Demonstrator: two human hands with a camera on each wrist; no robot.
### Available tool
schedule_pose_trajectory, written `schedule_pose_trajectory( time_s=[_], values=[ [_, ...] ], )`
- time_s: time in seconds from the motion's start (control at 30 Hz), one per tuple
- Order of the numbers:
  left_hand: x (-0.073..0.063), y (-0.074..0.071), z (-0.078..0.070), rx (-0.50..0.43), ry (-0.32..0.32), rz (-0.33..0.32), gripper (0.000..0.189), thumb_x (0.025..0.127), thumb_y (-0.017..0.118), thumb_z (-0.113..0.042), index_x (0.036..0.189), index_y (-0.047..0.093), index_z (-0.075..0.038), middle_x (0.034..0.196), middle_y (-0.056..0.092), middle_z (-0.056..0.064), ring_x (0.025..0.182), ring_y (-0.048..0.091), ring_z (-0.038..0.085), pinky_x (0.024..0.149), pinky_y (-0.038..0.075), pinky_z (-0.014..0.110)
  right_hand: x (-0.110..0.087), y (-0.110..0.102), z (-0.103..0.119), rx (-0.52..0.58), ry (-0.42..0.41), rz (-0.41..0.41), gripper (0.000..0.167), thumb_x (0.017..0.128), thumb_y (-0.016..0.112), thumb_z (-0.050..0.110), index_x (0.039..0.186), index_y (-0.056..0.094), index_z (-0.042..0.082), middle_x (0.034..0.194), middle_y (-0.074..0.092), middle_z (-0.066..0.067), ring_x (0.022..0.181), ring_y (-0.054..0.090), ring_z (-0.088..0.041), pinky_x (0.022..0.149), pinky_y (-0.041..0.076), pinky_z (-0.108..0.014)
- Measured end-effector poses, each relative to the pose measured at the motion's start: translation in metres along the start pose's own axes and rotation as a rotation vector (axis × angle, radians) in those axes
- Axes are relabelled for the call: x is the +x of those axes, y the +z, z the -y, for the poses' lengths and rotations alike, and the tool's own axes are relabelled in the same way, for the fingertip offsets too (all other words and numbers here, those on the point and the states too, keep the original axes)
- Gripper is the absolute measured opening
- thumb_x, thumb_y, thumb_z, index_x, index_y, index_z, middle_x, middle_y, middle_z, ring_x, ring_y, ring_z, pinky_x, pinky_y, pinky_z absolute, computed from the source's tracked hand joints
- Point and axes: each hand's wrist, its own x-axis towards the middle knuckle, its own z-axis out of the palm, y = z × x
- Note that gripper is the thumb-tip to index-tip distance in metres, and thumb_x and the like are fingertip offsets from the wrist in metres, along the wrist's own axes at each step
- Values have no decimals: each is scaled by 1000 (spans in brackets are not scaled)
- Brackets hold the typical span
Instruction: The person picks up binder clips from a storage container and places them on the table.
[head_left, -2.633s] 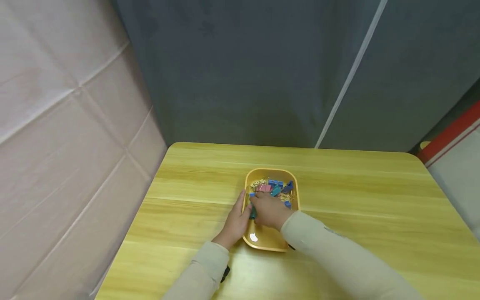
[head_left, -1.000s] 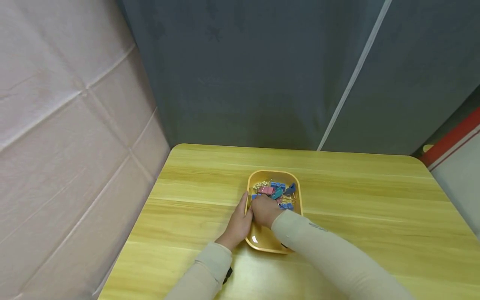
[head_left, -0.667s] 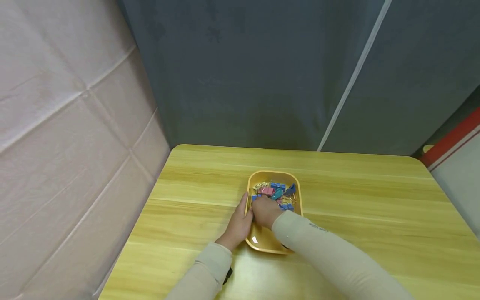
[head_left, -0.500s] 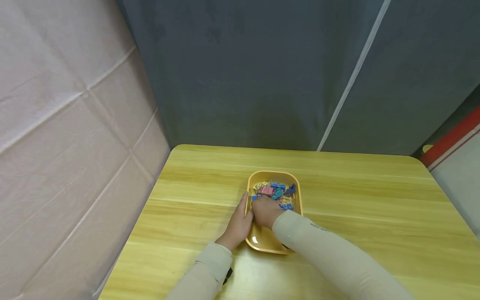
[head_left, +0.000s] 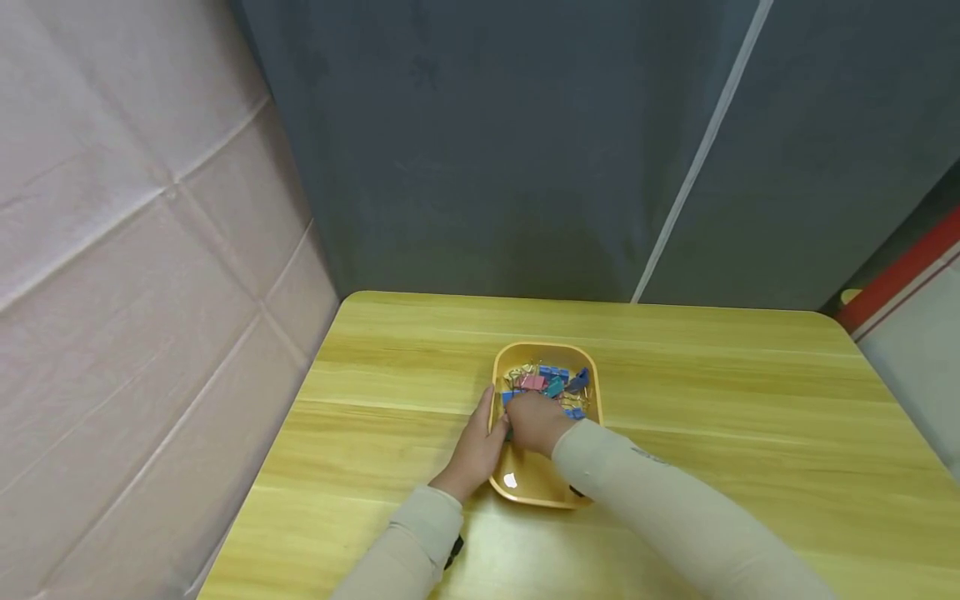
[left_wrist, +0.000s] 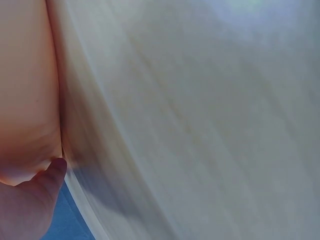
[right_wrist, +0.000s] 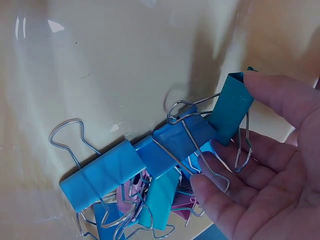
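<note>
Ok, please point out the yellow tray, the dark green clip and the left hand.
Yellow tray [head_left: 534,478]: head view, bare floor.
Dark green clip [right_wrist: 231,108]: right wrist view, flat side.
Left hand [head_left: 476,450]: head view, middle of the hand.

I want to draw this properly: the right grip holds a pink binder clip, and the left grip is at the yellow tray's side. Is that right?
Pink is wrong: the right wrist view shows the right grip holding a dark green binder clip. The left grip is at the side of the yellow tray.
</note>
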Motion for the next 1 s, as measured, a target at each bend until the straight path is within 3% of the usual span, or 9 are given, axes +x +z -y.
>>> schedule_pose_trajectory(
  time_s=[0.3,0.53,1.0],
  values=[
    [0,0,1,4,22,-12,62,104,40,-31,155,13,-8,157,22,18,142,24,38,117,20,51,-5,-3,-1,42,-17,-25,10,85,69,11,78,63,10,73,61,-1,65,54,-16,61,54,-33],
    [0,0,1,17,18,-11,63,104,39,-34,156,13,-9,157,22,18,142,24,38,117,20,52,-9,-7,-2,53,-38,-49,14,87,68,13,75,61,11,72,60,-1,65,54,-15,65,54,-35],
    [2,1,2,15,15,-19,59,104,40,-25,156,14,-10,157,23,19,141,25,40,116,20,54,-16,-13,-9,85,-79,-84,12,76,76,9,81,64,9,73,60,0,69,58,-18,69,56,-37]
  ],
)
